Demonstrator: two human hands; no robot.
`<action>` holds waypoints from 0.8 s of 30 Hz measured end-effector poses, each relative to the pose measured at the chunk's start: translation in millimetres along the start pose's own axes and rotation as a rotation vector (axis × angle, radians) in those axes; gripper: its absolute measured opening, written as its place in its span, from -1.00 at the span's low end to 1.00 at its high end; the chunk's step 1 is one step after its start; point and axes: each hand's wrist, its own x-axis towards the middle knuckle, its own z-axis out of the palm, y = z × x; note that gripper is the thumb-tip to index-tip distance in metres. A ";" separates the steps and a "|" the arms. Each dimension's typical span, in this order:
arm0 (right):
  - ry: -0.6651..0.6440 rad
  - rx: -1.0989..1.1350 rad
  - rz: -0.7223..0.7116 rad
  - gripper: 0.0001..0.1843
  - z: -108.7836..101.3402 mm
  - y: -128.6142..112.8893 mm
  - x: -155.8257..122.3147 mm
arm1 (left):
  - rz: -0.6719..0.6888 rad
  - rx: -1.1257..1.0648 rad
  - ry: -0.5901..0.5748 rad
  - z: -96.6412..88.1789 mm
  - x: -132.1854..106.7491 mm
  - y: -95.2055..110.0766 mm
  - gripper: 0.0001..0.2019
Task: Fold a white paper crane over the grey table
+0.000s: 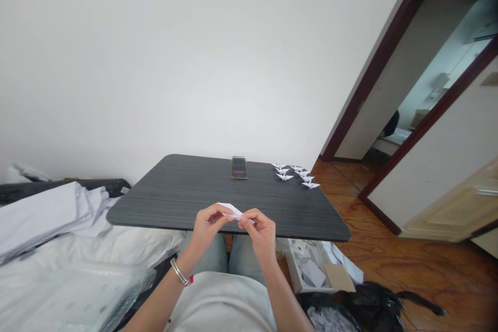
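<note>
A small piece of folded white paper (232,211) is held up over the near edge of the dark table. My left hand (212,222) pinches its left end between thumb and fingers. At the other end, my right hand (257,224) grips the paper with thumb and index finger, partly covering it. Several white folded paper cranes (301,174) stand in rows at the table's far right corner, apart from both hands.
Near the back edge of the dark table (175,192) lies a phone (239,167). Stacked white sheets (50,215) rest to the left. On the wooden floor at the right are an open box (307,270) of paper scraps and a black plastic bag (373,306).
</note>
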 end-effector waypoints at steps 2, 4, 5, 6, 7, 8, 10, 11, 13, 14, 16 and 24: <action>-0.007 0.007 -0.010 -0.89 0.0 -0.2 0.3 | 0.026 0.002 0.004 1.0 0.8 2.1 -0.91; -0.022 0.027 -0.013 -0.91 0.0 -0.3 0.6 | 0.042 -0.019 0.006 2.3 1.2 4.7 -0.92; -0.032 0.038 -0.011 -0.92 0.1 -0.4 0.6 | 0.045 -0.033 0.001 2.9 1.2 6.0 -0.92; -0.042 0.045 -0.008 -0.94 0.2 -0.5 0.6 | 0.044 -0.045 -0.006 3.3 1.1 7.2 -0.92; -0.052 0.045 -0.007 -0.95 0.3 -0.6 0.6 | 0.041 -0.052 -0.014 3.5 1.0 8.3 -0.92; -0.057 0.041 -0.008 -0.95 0.5 -0.9 0.5 | 0.037 -0.053 -0.020 3.6 0.8 9.3 -0.92; -0.056 0.030 -0.015 -0.94 1.0 -1.7 0.2 | 0.031 -0.046 -0.028 3.4 0.4 10.9 -0.92; -0.050 0.030 -0.017 -0.94 1.3 -2.2 0.1 | 0.033 -0.044 -0.031 3.3 0.2 11.6 -0.92; -0.040 0.033 -0.019 -0.94 1.6 -3.2 -0.2 | 0.033 -0.045 -0.034 3.1 -0.3 12.9 -0.92; -0.035 0.032 -0.019 -0.94 1.7 -3.6 -0.3 | 0.028 -0.045 -0.030 3.2 -0.6 13.6 -0.92; -0.026 0.029 -0.015 -0.94 1.9 -3.9 -0.3 | 0.009 -0.036 -0.013 3.8 -1.3 14.8 -0.92; 0.022 0.153 0.070 -0.92 4.2 -2.4 -1.2 | -0.002 0.050 0.038 6.8 -3.4 17.3 -0.91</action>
